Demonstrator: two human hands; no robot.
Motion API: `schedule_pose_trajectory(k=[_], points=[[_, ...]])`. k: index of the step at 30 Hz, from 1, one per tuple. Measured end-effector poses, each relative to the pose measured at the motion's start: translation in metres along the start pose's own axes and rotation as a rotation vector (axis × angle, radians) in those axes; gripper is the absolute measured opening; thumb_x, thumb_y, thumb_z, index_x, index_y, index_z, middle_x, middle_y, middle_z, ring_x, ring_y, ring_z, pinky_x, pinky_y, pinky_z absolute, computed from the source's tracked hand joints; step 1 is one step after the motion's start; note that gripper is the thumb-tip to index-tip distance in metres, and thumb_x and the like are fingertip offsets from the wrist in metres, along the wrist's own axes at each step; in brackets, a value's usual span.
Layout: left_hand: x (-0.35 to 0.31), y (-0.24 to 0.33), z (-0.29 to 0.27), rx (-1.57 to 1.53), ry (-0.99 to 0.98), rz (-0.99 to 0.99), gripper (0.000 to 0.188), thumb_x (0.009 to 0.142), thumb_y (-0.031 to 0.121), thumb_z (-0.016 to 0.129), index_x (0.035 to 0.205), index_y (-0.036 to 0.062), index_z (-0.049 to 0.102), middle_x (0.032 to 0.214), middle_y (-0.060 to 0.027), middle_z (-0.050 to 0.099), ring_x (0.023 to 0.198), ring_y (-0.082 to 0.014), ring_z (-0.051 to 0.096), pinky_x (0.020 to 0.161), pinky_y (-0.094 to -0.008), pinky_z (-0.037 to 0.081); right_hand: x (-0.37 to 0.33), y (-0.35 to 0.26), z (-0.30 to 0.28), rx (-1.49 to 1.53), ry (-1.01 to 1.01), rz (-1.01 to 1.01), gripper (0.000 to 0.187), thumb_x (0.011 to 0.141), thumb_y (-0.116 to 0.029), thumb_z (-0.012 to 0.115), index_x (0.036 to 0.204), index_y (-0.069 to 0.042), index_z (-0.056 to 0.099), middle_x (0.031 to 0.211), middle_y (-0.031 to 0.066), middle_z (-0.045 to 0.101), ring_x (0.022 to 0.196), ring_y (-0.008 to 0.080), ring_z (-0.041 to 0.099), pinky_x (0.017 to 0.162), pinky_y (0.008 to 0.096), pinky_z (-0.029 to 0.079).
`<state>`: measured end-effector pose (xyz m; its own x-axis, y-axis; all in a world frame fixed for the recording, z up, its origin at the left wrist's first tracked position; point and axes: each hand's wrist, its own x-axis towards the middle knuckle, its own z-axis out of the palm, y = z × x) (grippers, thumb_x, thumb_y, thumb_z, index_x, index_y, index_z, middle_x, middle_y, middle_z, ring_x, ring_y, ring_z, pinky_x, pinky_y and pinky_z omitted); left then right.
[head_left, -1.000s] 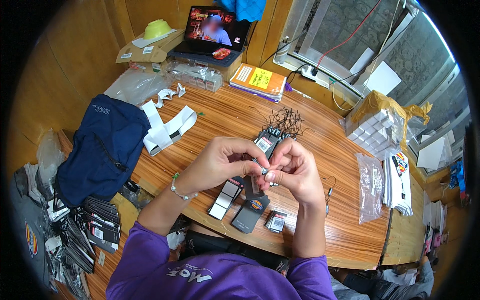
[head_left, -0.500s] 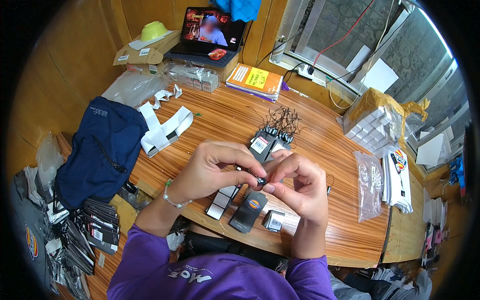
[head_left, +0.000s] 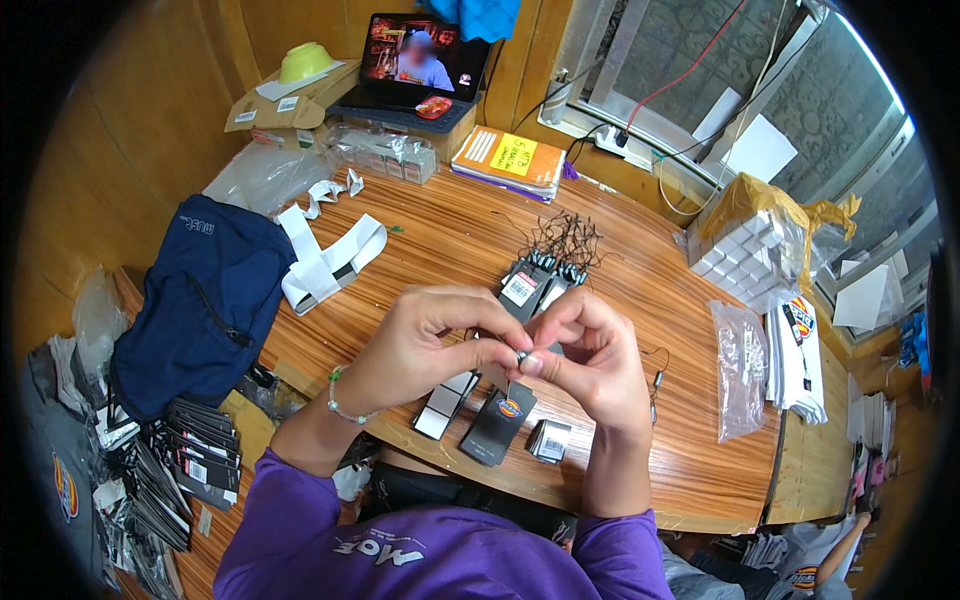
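Above the table's near middle, my left hand [head_left: 435, 335] and my right hand [head_left: 590, 355] meet fingertip to fingertip. Both pinch a small dark piece [head_left: 521, 356], mostly hidden by the fingers, so its kind is unclear. A thin black cord with a dark end piece [head_left: 656, 380] shows beside my right wrist. Below the hands lie a stack of dark hang tags [head_left: 490, 435], a strip of white labels [head_left: 440, 410] and a small pile of barcode labels [head_left: 548, 440]. Just beyond my fingers rest more hang tags [head_left: 522, 287] with tangled black strings [head_left: 560, 240].
A navy bag [head_left: 200, 300] and white paper strips [head_left: 335, 260] lie left. At the back are a laptop [head_left: 420, 65] and orange notebooks [head_left: 510, 160]. A wrapped block of white boxes [head_left: 745, 250] and a plastic bag [head_left: 740, 370] stand right. Another person's arm [head_left: 845, 550] shows lower right.
My right hand has shifted slightly left and its fingers have drawn closer together. The cord beside my right wrist shows more now. Another person's arm has appeared at the lower right.
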<state>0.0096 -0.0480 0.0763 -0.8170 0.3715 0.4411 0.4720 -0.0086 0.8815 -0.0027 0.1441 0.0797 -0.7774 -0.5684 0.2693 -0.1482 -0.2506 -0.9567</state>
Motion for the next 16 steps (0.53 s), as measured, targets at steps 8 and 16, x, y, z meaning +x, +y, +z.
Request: schedule_pose_trajectory(k=[8,16], points=[[0.011,-0.012,-0.001,0.201,0.282,0.032,0.016,0.070,0.000,0.068,0.086,0.0000,0.065,0.081,-0.0078,0.063,0.078,-0.0157,0.059,0.070,-0.0254,0.046,0.024,0.031,-0.003,-0.374,0.118,-0.194,0.028,0.081,-0.012,0.063,0.104,-0.002,0.050,0.098,0.0083,0.055,0.092,0.0138,0.052,0.081,0.0281,0.043],[0.022,-0.061,-0.007,0.424,0.359,-0.011,0.045,0.079,0.015,0.063,0.122,0.0114,0.049,0.115,-0.0139,0.048,0.109,-0.0216,0.045,0.094,-0.0331,0.034,0.040,0.071,-0.019,0.463,0.070,0.177,0.039,0.095,-0.034,0.037,0.078,-0.003,0.055,0.081,0.0139,0.061,0.080,0.0217,0.058,0.084,0.0332,0.043]])
